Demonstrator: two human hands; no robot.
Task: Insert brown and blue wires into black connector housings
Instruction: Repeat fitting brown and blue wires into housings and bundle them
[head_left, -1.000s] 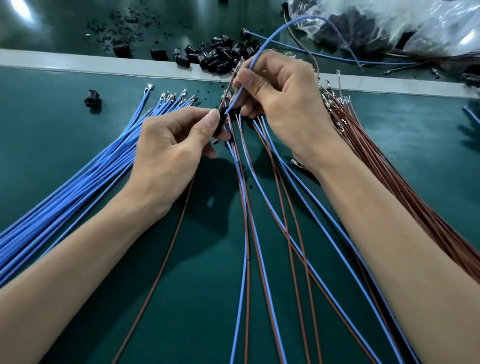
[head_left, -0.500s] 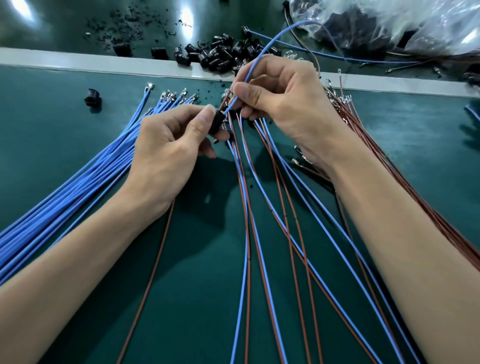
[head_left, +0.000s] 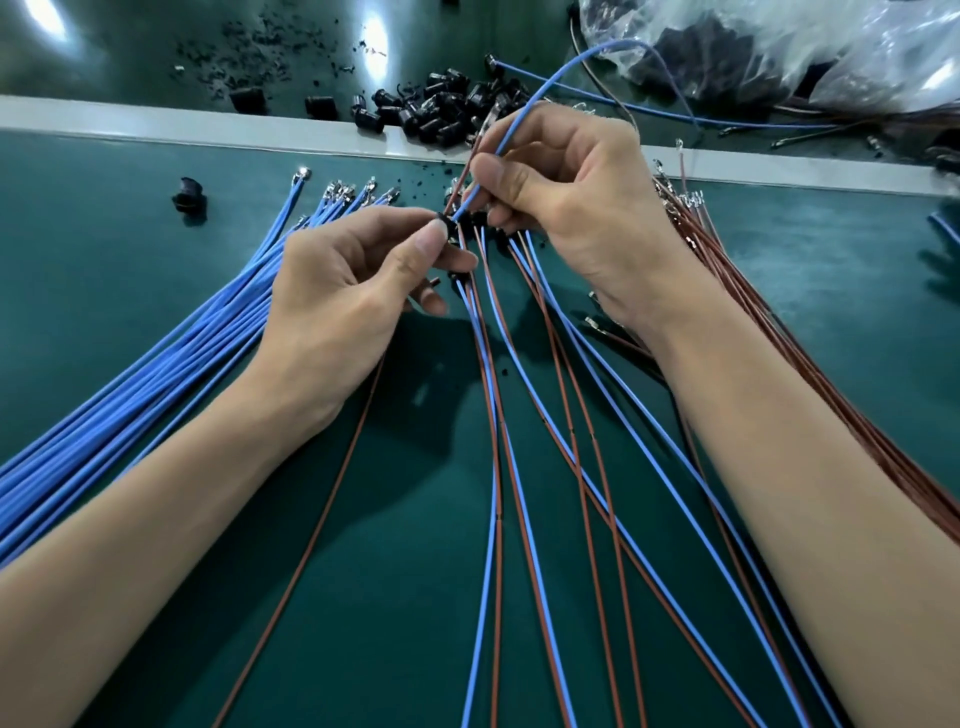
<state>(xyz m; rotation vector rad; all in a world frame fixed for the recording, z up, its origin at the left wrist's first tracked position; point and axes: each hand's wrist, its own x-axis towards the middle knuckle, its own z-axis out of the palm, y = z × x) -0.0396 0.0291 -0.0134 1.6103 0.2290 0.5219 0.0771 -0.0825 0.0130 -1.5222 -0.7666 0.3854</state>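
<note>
Since half a second ago, the black connector housing (head_left: 442, 227) has been raised a little and brought against the tip of the blue wire (head_left: 524, 111), where a small gap was seen before; the thumb of the right hand (head_left: 576, 208) has been shifted slightly up the wire. The housing is pinched between thumb and forefinger of the left hand (head_left: 337, 296), held just above the green mat (head_left: 104, 234) near the middle of the work area, with its opening turned toward the right hand so that the wire can be fed straight in; the other left fingers are curled loosely below. The blue wire is pinched close to its end by the right thumb and fingers, a short grip judged to keep the thin wire from buckling under the push; its slack is looped up and away over the hand. A brown wire (head_left: 470, 161) is seen rising beside it behind the right thumb; whether it is already seated in the housing cannot be told. The step in hand is judged to be the seating of the blue terminal; a full seat is not shown. Finished pairs (head_left: 498, 431) are laid fanned between the wrists; loose blue wires (head_left: 156, 374) are bundled at the left and brown ones (head_left: 800, 343) at the right, terminals pointed away, so that either colour can be reached; spare housings (head_left: 441, 111) are heaped beyond the pale strip (head_left: 156, 122), near a plastic bag (head_left: 831, 47).
</note>
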